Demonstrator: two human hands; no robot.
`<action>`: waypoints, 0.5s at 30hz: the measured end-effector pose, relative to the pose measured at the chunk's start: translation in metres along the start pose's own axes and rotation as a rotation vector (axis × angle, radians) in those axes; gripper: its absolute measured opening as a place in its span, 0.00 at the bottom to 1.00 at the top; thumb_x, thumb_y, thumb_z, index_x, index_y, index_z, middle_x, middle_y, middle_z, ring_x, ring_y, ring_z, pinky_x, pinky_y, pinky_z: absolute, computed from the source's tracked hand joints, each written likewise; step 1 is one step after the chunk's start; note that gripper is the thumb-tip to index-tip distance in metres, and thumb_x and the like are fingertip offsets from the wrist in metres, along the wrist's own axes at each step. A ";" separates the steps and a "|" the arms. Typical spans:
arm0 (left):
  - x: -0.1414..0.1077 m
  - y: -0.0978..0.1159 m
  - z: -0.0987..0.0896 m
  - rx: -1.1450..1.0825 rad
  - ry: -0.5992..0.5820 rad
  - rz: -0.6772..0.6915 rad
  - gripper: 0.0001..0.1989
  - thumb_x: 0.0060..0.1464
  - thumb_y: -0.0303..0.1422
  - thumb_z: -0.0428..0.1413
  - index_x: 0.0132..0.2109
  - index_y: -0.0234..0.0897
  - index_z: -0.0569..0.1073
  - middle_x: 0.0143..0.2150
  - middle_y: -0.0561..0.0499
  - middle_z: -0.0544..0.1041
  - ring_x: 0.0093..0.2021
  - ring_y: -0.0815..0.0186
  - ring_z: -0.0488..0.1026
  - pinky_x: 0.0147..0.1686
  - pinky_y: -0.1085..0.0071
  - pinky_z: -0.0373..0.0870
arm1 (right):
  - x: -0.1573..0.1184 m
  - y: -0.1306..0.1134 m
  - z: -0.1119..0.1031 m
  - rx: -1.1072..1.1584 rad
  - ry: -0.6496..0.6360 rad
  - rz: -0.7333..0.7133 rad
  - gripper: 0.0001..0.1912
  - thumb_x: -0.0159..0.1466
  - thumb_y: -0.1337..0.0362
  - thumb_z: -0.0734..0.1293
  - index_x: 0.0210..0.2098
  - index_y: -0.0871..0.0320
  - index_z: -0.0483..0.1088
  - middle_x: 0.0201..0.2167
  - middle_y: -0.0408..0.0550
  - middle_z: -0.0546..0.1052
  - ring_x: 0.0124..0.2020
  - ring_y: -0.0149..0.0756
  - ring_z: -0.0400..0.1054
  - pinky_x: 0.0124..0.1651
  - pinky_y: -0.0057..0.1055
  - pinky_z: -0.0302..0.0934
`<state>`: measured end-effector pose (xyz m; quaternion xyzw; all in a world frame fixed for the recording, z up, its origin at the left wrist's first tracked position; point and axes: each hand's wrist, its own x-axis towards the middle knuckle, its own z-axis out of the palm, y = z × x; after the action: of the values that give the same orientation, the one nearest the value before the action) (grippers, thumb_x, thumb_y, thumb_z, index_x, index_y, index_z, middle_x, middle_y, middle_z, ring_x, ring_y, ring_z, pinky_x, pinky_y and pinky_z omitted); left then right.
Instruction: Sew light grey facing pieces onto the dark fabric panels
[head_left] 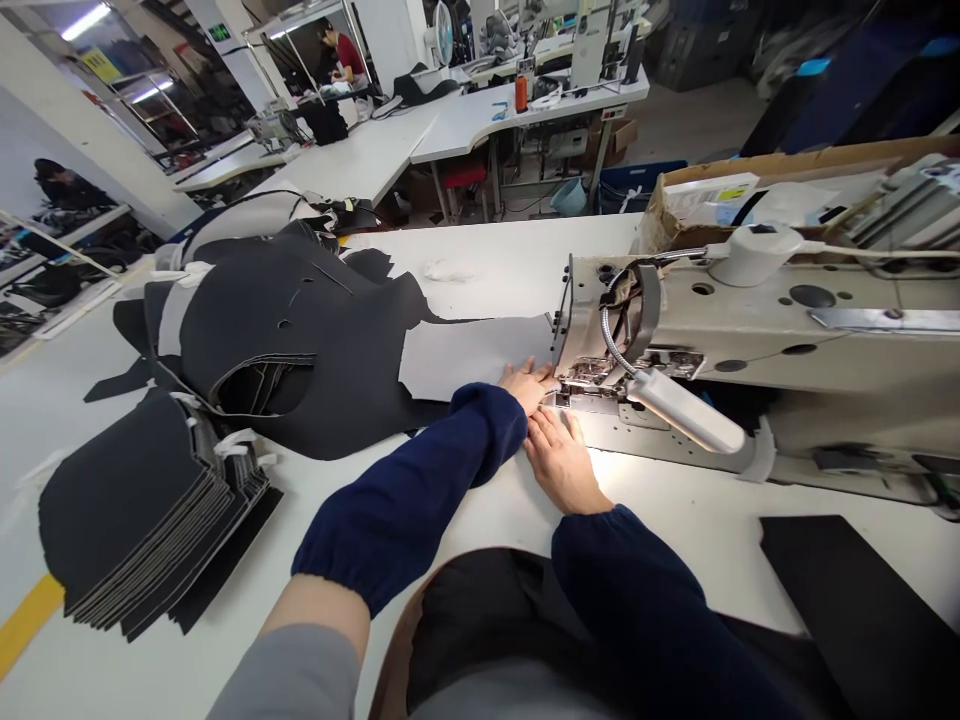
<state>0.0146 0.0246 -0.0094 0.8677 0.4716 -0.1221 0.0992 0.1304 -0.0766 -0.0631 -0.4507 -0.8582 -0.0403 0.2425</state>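
Note:
My left hand (pixel 528 388) lies on the right end of a light grey panel (pixel 472 355), close to the needle area of a sewing machine (pixel 675 310). Just below it my right hand (pixel 559 460) rests with its fingers pointing at the machine's foot. Both hands press flat at the edge of the work, fingers stretched forward. The grey panel adjoins a large dark piece (pixel 352 350) spread over the table to the left. A lit lamp (pixel 690 410) on a bendy arm shines beside the needle. The work right under the foot is hidden.
A stack of dark cut pieces (pixel 127 500) sits at the left on the white table (pixel 315 500). One dark piece (pixel 862 600) lies at the lower right. Behind the machine stands a cardboard box (pixel 675 215). A person (pixel 347 60) works far back.

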 end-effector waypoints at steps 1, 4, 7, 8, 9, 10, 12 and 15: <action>-0.001 0.000 0.000 0.006 -0.003 -0.002 0.26 0.60 0.25 0.45 0.64 0.43 0.56 0.68 0.49 0.52 0.67 0.49 0.43 0.59 0.42 0.54 | -0.006 -0.002 -0.005 -0.006 0.006 0.006 0.17 0.69 0.66 0.54 0.51 0.66 0.67 0.54 0.57 0.68 0.58 0.47 0.58 0.61 0.51 0.47; -0.005 0.002 0.001 0.015 0.000 0.010 0.27 0.59 0.23 0.43 0.64 0.42 0.55 0.68 0.49 0.50 0.67 0.49 0.43 0.58 0.41 0.54 | -0.026 -0.006 -0.017 -0.041 -0.010 0.009 0.16 0.69 0.66 0.54 0.50 0.66 0.67 0.56 0.57 0.67 0.59 0.49 0.57 0.60 0.51 0.48; -0.012 0.002 0.003 -0.007 0.046 0.006 0.26 0.60 0.26 0.43 0.65 0.44 0.54 0.69 0.49 0.48 0.67 0.48 0.42 0.58 0.39 0.53 | -0.039 -0.007 -0.023 -0.067 -0.020 0.021 0.16 0.69 0.66 0.54 0.49 0.66 0.67 0.56 0.56 0.66 0.59 0.50 0.56 0.59 0.51 0.49; -0.014 0.002 0.003 -0.018 0.049 -0.009 0.26 0.60 0.27 0.43 0.65 0.45 0.53 0.69 0.50 0.47 0.67 0.47 0.42 0.57 0.38 0.53 | -0.040 -0.006 -0.024 -0.071 -0.019 0.029 0.16 0.69 0.66 0.54 0.49 0.65 0.67 0.56 0.56 0.66 0.59 0.50 0.56 0.59 0.50 0.50; -0.017 0.000 0.004 -0.031 0.042 -0.032 0.27 0.60 0.28 0.44 0.65 0.47 0.52 0.70 0.51 0.46 0.67 0.46 0.42 0.57 0.37 0.53 | -0.041 -0.006 -0.024 -0.075 -0.017 0.035 0.15 0.69 0.66 0.54 0.49 0.65 0.67 0.56 0.56 0.66 0.59 0.50 0.56 0.58 0.50 0.50; -0.020 -0.002 0.004 -0.041 0.032 -0.061 0.29 0.59 0.28 0.45 0.66 0.48 0.51 0.70 0.52 0.44 0.67 0.45 0.42 0.56 0.36 0.54 | -0.040 -0.005 -0.023 -0.079 -0.015 0.040 0.16 0.69 0.66 0.54 0.49 0.65 0.67 0.56 0.56 0.66 0.59 0.50 0.56 0.58 0.49 0.51; -0.027 -0.007 0.005 -0.048 0.016 -0.132 0.34 0.56 0.27 0.49 0.67 0.48 0.49 0.70 0.50 0.42 0.66 0.42 0.43 0.55 0.38 0.56 | -0.038 -0.004 -0.022 -0.092 -0.004 0.035 0.16 0.69 0.66 0.54 0.50 0.66 0.66 0.56 0.57 0.66 0.59 0.50 0.56 0.57 0.49 0.52; -0.038 -0.015 0.010 -0.057 0.046 -0.293 0.33 0.56 0.25 0.49 0.67 0.41 0.50 0.70 0.44 0.45 0.65 0.41 0.46 0.55 0.43 0.60 | -0.037 -0.003 -0.019 -0.115 0.026 0.007 0.17 0.69 0.66 0.53 0.51 0.67 0.65 0.56 0.58 0.66 0.58 0.49 0.57 0.57 0.48 0.53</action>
<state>-0.0194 -0.0008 -0.0080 0.7888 0.5987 -0.1019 0.0943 0.1530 -0.1116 -0.0629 -0.4665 -0.8496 -0.0943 0.2273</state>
